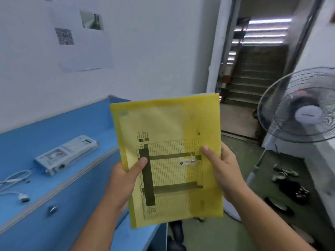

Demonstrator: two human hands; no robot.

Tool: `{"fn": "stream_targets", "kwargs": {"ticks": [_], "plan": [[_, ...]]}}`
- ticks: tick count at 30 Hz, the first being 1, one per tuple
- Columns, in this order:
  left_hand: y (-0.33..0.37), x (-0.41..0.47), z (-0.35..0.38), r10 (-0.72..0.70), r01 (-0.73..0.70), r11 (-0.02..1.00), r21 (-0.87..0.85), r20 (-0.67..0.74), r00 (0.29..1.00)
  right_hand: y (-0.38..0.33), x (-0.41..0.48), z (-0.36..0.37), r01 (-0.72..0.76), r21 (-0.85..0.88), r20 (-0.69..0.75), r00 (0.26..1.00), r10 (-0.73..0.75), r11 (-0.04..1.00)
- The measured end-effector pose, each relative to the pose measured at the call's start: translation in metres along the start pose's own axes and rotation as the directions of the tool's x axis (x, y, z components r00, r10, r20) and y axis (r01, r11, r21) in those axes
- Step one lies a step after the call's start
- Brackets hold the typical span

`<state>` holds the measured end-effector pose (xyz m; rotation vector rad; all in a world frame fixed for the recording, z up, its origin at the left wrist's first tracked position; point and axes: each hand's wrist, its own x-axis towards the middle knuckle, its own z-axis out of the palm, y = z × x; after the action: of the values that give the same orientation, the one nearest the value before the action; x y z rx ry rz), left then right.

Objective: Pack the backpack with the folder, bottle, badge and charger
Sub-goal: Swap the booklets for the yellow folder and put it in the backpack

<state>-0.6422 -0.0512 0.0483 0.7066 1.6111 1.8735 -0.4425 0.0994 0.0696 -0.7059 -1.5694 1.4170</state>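
I hold a translucent yellow folder (168,138) upright in front of me, with a printed grid sheet showing through it. My left hand (123,180) grips its left edge, thumb on the front. My right hand (224,167) grips the right edge, thumb pressed near the snap clasp. On the blue cabinet top lies a badge in a clear holder (67,153) and a white charger cable with its plug (17,185) at the far left. The backpack and bottle are not in view.
The blue cabinet (59,201) runs along the left wall, with a round knob on its front. A standing fan (301,109) is at the right, shoes (284,173) lie on the floor below it. A doorway with stairs (253,73) opens behind the folder.
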Motion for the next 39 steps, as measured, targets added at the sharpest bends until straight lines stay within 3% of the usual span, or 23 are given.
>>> {"fn": "stream_targets", "kwargs": {"ticks": [7,13,24,30,34,37,39], "plan": [[-0.004,-0.010,0.095,-0.012,0.016,1.000,-0.013,0.304,0.953,-0.014,-0.050,-0.100,0.035,-0.085,-0.265,0.962,-0.057,0.996],[-0.016,-0.057,0.210,-0.048,0.050,0.999,0.013,0.557,0.829,-0.030,-0.127,-0.209,0.030,-0.138,-0.477,0.874,-0.094,0.990],[-0.047,-0.178,0.381,-0.128,0.157,0.986,0.056,0.857,0.499,-0.064,-0.285,-0.342,-0.018,-0.136,-0.829,0.550,-0.104,0.990],[-0.059,-0.221,0.448,-0.145,0.167,0.980,0.105,0.956,0.253,-0.064,-0.340,-0.369,0.018,-0.122,-0.944,0.305,-0.121,0.992],[-0.075,-0.231,0.494,-0.120,0.199,0.973,0.114,0.993,0.018,-0.069,-0.363,-0.374,0.030,-0.133,-0.981,0.141,-0.136,0.991],[-0.086,-0.237,0.525,-0.134,0.184,0.968,0.173,0.970,-0.204,-0.071,-0.373,-0.373,0.008,-0.168,-0.986,0.001,-0.168,0.986],[-0.090,-0.243,0.546,-0.129,0.162,0.970,0.182,0.947,-0.293,-0.073,-0.376,-0.370,0.012,-0.176,-0.982,-0.069,-0.175,0.984]]}}
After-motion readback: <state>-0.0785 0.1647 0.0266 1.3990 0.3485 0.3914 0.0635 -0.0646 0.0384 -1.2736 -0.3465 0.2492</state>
